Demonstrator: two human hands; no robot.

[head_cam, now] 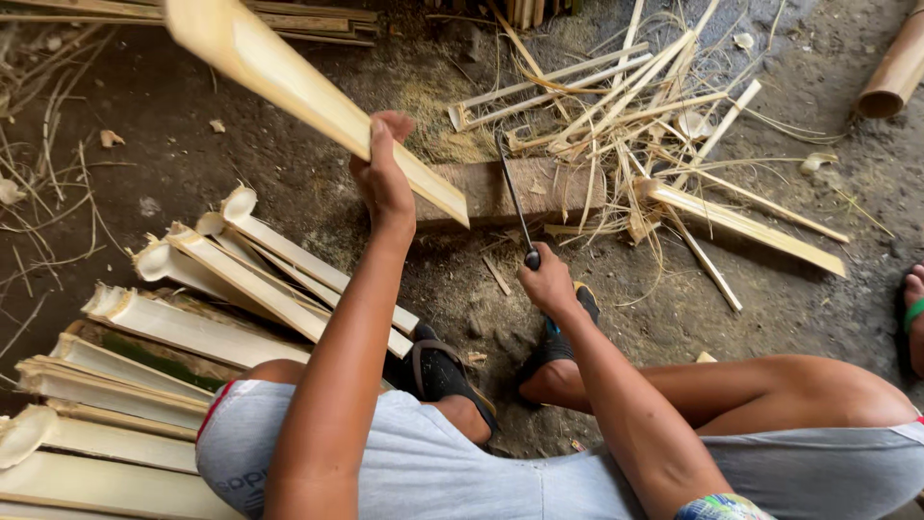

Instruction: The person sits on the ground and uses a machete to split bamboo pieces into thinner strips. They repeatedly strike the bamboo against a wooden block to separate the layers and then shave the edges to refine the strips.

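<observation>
Pale yellow split bamboo slat in the left hand's grip; dark blade above the right hand's grip; grey shorts, black sandals, brown wooden block.

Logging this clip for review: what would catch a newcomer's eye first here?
The left hand grips a long split bamboo piece, raised across the upper left. The right hand holds a dark blade over a wooden block, with stacked bamboo halves at lower left.
</observation>
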